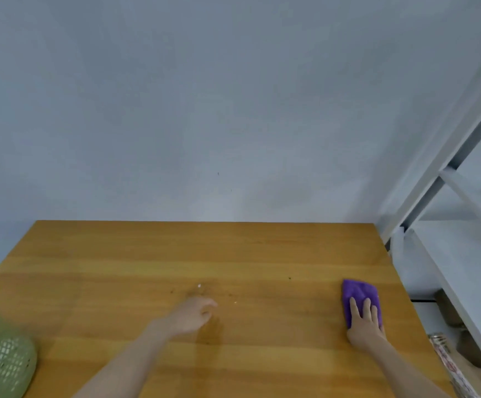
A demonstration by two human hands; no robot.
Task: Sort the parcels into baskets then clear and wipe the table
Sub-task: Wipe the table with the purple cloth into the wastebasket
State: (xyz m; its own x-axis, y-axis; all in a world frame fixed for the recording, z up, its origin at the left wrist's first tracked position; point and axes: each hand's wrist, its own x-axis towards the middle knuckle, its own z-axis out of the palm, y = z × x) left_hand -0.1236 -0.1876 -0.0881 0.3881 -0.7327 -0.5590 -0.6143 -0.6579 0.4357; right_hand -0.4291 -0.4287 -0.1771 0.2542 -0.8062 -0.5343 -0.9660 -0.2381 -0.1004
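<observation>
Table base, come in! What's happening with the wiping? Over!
Right grip flat on purple cloth, right side of table. Left grip loosely curled mid-table, nothing seen in it. Crumbs just beyond. Green basket near-left corner.

Left hand (192, 316) extended forward, blurred, fingers loosely curled, holding nothing. Right hand (366, 323) extended forward, palm down, fingers straight, slightly spread, pressing flat on folded purple cloth (358, 291).
</observation>
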